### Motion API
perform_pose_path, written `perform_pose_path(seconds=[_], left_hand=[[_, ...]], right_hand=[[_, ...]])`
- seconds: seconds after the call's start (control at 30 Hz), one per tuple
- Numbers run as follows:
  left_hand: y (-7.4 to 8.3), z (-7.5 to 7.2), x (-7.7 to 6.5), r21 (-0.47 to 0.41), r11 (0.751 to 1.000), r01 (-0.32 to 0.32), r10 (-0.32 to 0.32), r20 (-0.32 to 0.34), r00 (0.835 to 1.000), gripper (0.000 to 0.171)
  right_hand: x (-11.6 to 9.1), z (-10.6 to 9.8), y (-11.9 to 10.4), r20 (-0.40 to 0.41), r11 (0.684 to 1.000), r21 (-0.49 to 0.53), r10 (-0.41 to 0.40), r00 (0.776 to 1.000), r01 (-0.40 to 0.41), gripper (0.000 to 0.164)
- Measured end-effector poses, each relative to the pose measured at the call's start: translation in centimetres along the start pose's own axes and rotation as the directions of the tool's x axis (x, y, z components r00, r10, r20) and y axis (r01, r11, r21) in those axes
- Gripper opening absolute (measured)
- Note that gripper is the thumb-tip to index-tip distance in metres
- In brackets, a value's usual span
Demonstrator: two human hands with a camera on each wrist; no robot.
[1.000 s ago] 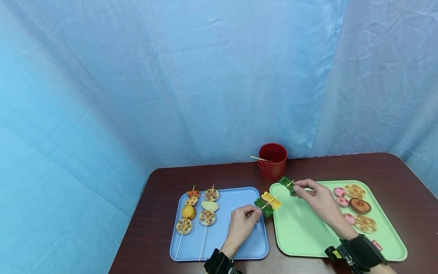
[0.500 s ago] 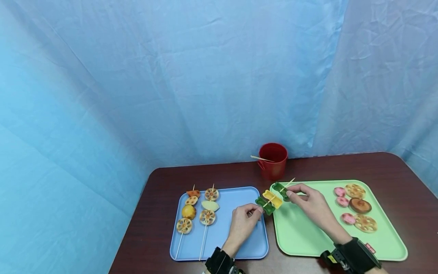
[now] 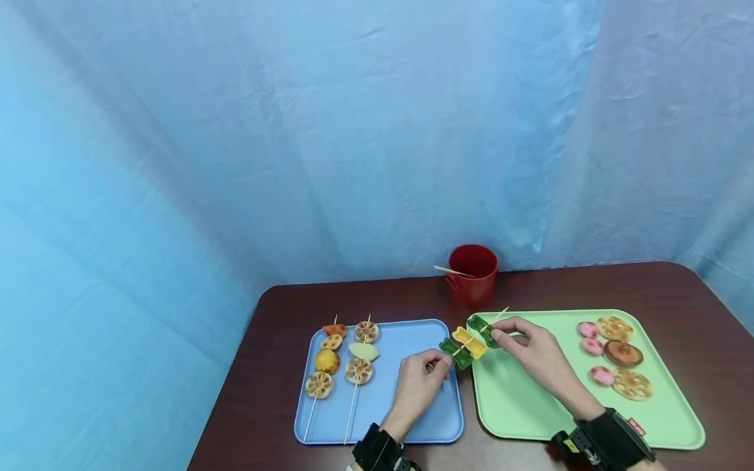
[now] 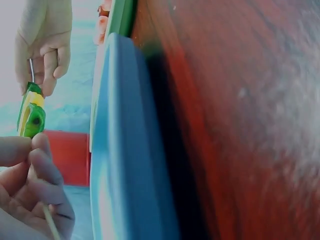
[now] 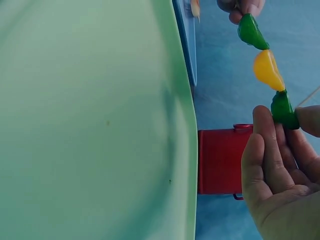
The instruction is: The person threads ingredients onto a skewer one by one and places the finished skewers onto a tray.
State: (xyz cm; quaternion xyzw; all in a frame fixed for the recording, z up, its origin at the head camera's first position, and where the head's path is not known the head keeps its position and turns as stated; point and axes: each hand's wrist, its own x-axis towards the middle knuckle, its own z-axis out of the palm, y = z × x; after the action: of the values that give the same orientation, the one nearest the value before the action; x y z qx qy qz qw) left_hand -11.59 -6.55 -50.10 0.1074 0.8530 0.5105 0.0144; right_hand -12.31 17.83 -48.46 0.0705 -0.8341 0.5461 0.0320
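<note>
My left hand [image 3: 418, 386] grips a thin wooden skewer [image 4: 50, 222] just below the food, over the right side of the blue tray. Threaded on it are a lower green pepper piece [image 3: 456, 353], a yellow pepper piece [image 3: 469, 342] and an upper green pepper piece [image 3: 482, 330]. Thumb and fingers of my right hand [image 3: 538, 356] pinch the upper green piece, above the left part of the green tray. The skewer's pointed tip [image 3: 502, 313] sticks out past that piece. In the right wrist view, the three pieces hang in a line between both hands.
On the blue tray [image 3: 432, 428] lie two finished skewers with lotus root slices [image 3: 319, 385]. The green tray [image 3: 506, 418] holds pink pieces [image 3: 602, 375], more lotus slices [image 3: 632, 384] and a brown mushroom-like slice [image 3: 624, 354]. A red cup [image 3: 474, 288] with a stick stands behind.
My right hand has moved left and slightly down with the upper green pepper piece, sliding it along the skewer towards the yellow one. More of the tip shows beyond it. The left hand has barely moved.
</note>
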Motion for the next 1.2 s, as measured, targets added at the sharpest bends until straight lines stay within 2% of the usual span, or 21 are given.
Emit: perform_pose_path(seconds=[0.17,0.33,0.57,0.7,0.83,1.0,1.2], left_hand=[[0.2,-0.5,0.0,0.133,0.986,-0.102,0.100,0.022,0.995,0.016],[0.3,-1.0,-0.2,0.223,0.963,-0.154,0.147,0.049,0.988,0.011],[-0.4,-2.2,-0.8,0.184,0.977,-0.111,0.104,0.048,0.993,0.009],[-0.8,-3.2,-1.4,0.209,0.975,-0.078,0.073,0.028,0.997,0.009],[-0.9,-4.1,-1.9,0.252,0.966,-0.058,0.059,0.001,0.998,0.009],[-1.3,-5.0,-2.2,0.319,0.946,-0.056,0.075,-0.048,0.996,0.007],[-2.2,-5.7,-2.5,0.379,0.925,-0.033,0.072,-0.090,0.993,0.005]], right_hand=[[0.2,0.1,0.0,-0.003,1.000,-0.021,-0.018,1.000,0.018,0.022],[0.4,0.2,0.0,0.004,0.999,-0.047,-0.019,1.000,0.019,0.021],[0.6,0.1,-0.1,0.073,0.994,-0.099,-0.029,0.997,0.036,0.030],[0.5,-0.3,0.0,0.072,0.991,-0.127,-0.042,0.996,0.051,0.031],[0.3,-0.8,0.2,0.078,0.991,-0.127,-0.040,0.996,0.050,0.031],[0.2,-1.0,0.5,0.087,0.991,-0.125,-0.040,0.995,0.051,0.030],[0.1,-1.0,0.6,0.095,0.990,-0.129,-0.053,0.994,0.065,0.028]])
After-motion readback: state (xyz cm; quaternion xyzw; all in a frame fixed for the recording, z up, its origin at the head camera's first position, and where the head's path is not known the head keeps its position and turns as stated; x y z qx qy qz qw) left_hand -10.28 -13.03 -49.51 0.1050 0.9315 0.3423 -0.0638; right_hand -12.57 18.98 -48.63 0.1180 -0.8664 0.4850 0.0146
